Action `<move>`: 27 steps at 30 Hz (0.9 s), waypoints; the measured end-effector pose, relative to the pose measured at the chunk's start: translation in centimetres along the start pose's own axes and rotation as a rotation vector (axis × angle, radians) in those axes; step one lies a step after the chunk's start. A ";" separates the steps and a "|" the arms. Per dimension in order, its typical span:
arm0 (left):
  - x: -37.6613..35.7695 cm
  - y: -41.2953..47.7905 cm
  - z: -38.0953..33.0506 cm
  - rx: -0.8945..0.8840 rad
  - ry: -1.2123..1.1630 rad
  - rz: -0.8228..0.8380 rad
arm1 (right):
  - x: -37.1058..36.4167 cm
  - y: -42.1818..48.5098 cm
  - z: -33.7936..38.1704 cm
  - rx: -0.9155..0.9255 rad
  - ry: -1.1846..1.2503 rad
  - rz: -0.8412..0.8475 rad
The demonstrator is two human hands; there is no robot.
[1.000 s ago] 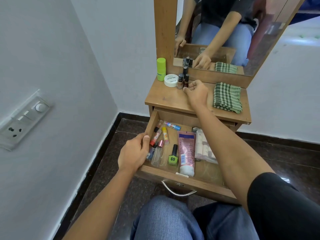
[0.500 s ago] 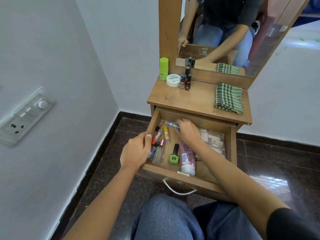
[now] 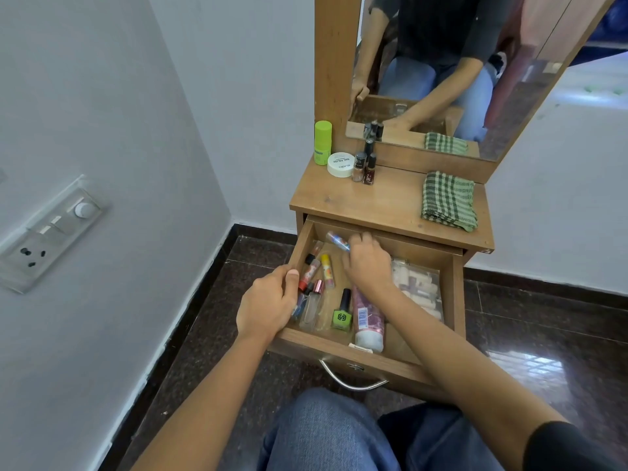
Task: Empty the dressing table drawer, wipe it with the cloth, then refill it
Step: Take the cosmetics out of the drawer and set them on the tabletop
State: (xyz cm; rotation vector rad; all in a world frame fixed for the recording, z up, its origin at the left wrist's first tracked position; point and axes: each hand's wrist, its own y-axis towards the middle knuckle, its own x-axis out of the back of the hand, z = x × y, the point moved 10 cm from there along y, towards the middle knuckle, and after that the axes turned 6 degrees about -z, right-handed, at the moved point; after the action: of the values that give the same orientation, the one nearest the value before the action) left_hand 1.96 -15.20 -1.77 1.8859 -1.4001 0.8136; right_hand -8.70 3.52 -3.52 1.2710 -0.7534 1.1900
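At back of open wooden drawer point(image 3: 458, 294): right hand point(image 3: 368, 263), brought down from tabletop above, curled at small blue-printed clear tube point(image 3: 337, 239), grip cannot be told | left hand point(image 3: 268, 300) clamped on drawer's left wall | emptying judged ongoing.

Home bedroom corner, by every sign: a small wooden dressing table point(image 3: 373, 205) with a tall mirror point(image 3: 441, 62), set against plain painted walls point(image 3: 238, 96). On top, nail polish bottles point(image 3: 365, 168), a white jar point(image 3: 341, 164), a green stick point(image 3: 322, 142) and a folded green checked cloth point(image 3: 448, 200). In the open drawer point(image 3: 418, 249), more cosmetics — a pink tube point(image 3: 368, 321), a green polish bottle point(image 3: 342, 316), small vials point(image 3: 311, 273). Low on the left wall, a household switch plate point(image 3: 51, 232) with socket and dial. Underfoot, dark polished stone floor point(image 3: 560, 317) edged with black skirting point(image 3: 190, 317).
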 end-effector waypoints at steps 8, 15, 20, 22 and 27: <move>-0.3 0.0 0.1 -0.006 0.001 0.005 | 6.8 4.3 2.0 -0.173 1.005 -0.292; -0.2 -0.2 0.1 0.006 -0.024 0.015 | 3.4 11.0 3.2 -0.303 0.834 -0.222; 0.0 0.0 0.0 -0.003 -0.014 0.003 | 2.5 12.4 3.1 -0.420 0.732 -0.209; -0.1 -0.1 -0.1 -0.004 -0.013 0.007 | 2.5 12.6 3.0 -0.460 0.701 -0.214; 0.0 -0.1 -0.1 -0.005 -0.017 0.005 | 2.9 12.5 2.8 -0.555 0.624 -0.233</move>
State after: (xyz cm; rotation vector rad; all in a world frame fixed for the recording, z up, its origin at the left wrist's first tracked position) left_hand 2.03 -15.09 -1.73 1.8907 -1.4158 0.7978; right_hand -19.28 0.12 3.54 0.4656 -0.4078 1.0063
